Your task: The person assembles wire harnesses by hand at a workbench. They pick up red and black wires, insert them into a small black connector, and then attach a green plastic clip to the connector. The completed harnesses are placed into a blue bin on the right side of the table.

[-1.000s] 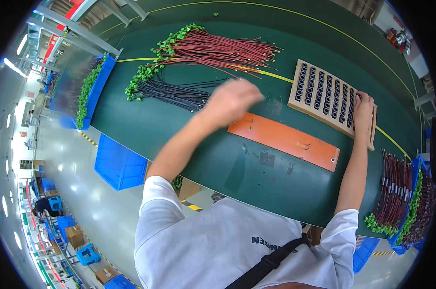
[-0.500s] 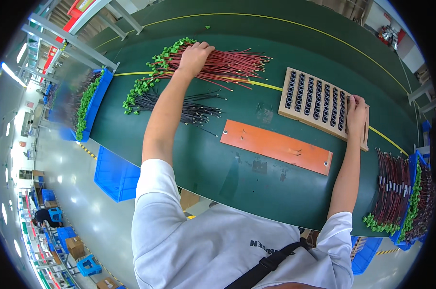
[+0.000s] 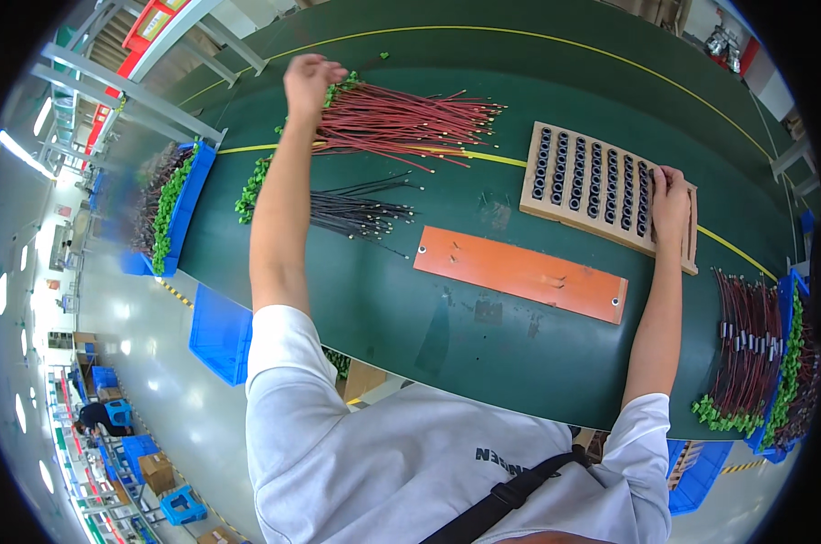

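My left hand [image 3: 310,83] is raised at the far left of the table, above the green connector ends of a spread bundle of red wires [image 3: 401,118]. Its fingers are loosely bent and apart, with nothing visible in them. Below that forearm lies a smaller bundle of black wires [image 3: 361,213], also with green connectors. My right hand [image 3: 671,208] rests on the right end of a wooden tray [image 3: 556,214] holding rows of black ring-shaped parts [image 3: 596,181]. Its fingers are closed at the last row. Whatever they grip is hidden.
An orange plate [image 3: 519,272] lies in front of the tray on the green table [image 3: 383,317]. Blue bins with wires stand at the left [image 3: 186,204] and right [image 3: 778,399]. More red wires [image 3: 746,349] lie near the right bin. A small green piece [image 3: 384,55] sits farther back.
My left hand has moved left and away from the middle of the red wires to their connector ends. My right hand stays at the tray's right end.
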The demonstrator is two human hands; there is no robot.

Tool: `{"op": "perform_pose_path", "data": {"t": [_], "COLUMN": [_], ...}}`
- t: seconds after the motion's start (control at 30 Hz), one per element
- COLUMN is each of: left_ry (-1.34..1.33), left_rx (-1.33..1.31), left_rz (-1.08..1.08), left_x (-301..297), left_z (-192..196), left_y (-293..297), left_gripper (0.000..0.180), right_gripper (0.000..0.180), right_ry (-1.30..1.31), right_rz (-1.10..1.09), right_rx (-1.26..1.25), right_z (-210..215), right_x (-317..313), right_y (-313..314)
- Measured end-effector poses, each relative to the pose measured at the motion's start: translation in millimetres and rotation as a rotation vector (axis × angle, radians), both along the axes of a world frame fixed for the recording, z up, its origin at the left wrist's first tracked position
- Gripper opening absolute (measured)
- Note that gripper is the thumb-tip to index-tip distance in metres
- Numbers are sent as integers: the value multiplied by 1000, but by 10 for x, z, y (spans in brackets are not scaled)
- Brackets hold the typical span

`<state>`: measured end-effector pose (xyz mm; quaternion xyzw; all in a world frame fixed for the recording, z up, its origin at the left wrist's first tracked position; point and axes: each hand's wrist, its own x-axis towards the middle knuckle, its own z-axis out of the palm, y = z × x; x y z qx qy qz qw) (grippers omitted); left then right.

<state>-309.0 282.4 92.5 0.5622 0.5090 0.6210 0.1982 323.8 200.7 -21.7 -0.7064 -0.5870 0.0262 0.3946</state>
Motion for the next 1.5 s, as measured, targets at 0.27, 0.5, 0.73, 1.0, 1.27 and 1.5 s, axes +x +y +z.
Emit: {"op": "perform_pose_path", "data": {"t": [0.27,0.5,0.73,1.0,1.27,1.5], "left_ry": [181,1029,1466,1267,1227,1218], "left_rx": [548,57,-140,53,-531,-533], "left_rz": [285,10,-257,-183,-422,-333], "left_x": [-539,-215,4,215,-166,-419], "left_z": [898,462,-352,-83,39,-202], "left_y": [-786,-1241,-1033,-1003,-1483,-1777], "left_gripper": [13,13,21,9,26,27], "right_gripper": [36,37,37,36,39,39], "right_ry": [47,42,81,51,57,66], "right_rz": [40,37,72,55,68,79], "right_rx": [4,3,20,-14,-19,-5], "right_z": [-22,-37,-75,-100,-35,-49], "right_x": [28,91,70,129,57,35], "right_y": [17,43,51,83,42,59]}}
